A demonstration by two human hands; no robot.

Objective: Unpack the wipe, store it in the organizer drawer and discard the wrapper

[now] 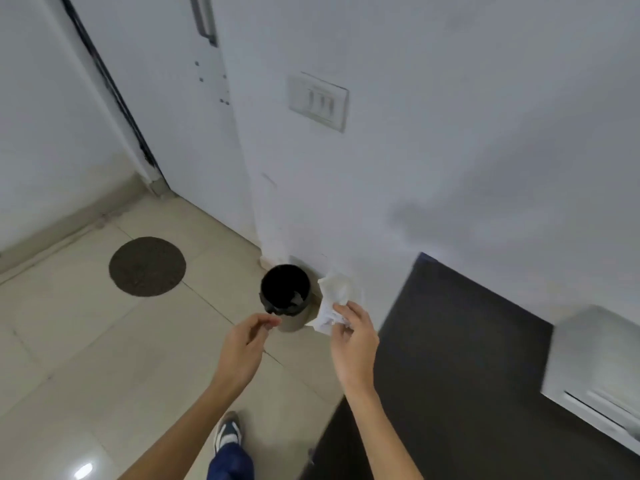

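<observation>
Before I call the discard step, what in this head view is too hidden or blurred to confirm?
- White material in the right hand: motion blur; wrapper alone or wipe too, unclear.
- Bin contents: dark liner, interior in shadow.
- Left hand: fingertips pinched; whether they hold anything is too small to tell.
- Grey unit on the dark counter: blurred and cut by the right edge; drawer state unseen.

This looks like a plain indoor room, perhaps in a home or small office, though which is hard to tell. A small waste bin [285, 296] lined with a black bag stands on pale glossy floor tiles [86, 358] against a white painted wall [450, 133]. Above the bin is a switch plate [318, 101], to its left a round dark floor cover [147, 266] and a white door [166, 98], to its right a dark countertop [450, 358].
</observation>
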